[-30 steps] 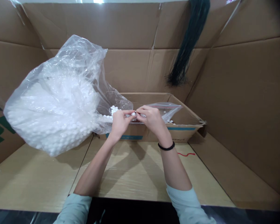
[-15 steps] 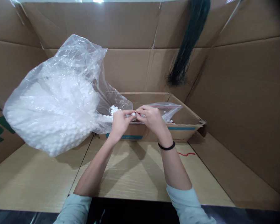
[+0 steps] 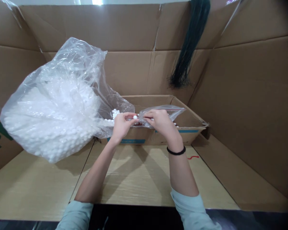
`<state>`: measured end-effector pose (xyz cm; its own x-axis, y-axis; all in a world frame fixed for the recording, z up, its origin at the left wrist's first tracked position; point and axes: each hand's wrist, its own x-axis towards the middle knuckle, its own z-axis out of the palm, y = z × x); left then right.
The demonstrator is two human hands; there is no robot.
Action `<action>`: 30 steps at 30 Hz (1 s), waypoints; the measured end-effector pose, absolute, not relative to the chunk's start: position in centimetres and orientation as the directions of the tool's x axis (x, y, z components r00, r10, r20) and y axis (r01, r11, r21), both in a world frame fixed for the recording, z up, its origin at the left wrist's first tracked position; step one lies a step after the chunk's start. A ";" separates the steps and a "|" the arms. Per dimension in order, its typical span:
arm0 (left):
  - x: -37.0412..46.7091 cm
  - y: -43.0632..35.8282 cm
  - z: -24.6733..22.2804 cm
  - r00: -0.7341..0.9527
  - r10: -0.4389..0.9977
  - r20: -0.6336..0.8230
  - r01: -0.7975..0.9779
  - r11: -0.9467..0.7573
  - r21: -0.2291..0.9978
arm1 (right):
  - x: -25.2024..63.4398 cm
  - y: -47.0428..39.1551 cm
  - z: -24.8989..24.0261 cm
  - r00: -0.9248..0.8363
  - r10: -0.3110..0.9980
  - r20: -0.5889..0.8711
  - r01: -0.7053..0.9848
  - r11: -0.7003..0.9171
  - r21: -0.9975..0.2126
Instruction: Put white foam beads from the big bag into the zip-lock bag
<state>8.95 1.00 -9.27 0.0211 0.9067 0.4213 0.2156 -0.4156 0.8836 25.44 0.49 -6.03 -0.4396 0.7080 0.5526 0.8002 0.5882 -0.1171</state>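
Note:
My left hand (image 3: 122, 125) pinches a small white ball (image 3: 135, 117) between thumb and forefinger, above the open cardboard box (image 3: 192, 118). Just to its right, my right hand (image 3: 160, 122) has its fingertips pressed together over a clear zip bag (image 3: 175, 110). What those fingertips hold, if anything, is too small to make out. Beside my left hand, more white balls (image 3: 115, 112) show at the mouth of a large clear plastic bag (image 3: 86, 52) that bulges with them. Small dark red bits lie partly hidden below my fingers in the box.
Cardboard walls (image 3: 127, 28) surround the wooden table (image 3: 132, 179) at the back and sides. A bundle of dark green wires (image 3: 190, 44) hangs over the back wall. A short red strand (image 3: 193, 157) lies right of my right wrist.
My right hand has drawn away to the right from my left hand, leaving a gap between their fingertips. My left hand still pinches the white ball. The view has shifted slightly.

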 end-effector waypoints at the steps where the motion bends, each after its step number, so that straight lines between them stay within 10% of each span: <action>1: 8.9 1.1 -9.3 0.033 0.912 0.410 0.194 -0.408 0.892 | 25.6 0.6 -6.1 -0.439 0.722 0.534 0.810 0.575 -0.112; 21: 8.9 1.4 -9.5 0.129 0.935 0.330 0.054 -0.339 0.939 | 26.3 2.4 -7.7 -0.388 0.788 0.478 0.529 0.615 -0.585; 30: 8.9 1.6 -9.8 0.109 0.937 0.333 0.092 -0.343 0.935 | 25.9 3.3 -8.8 -0.326 0.933 0.155 0.008 0.167 -0.986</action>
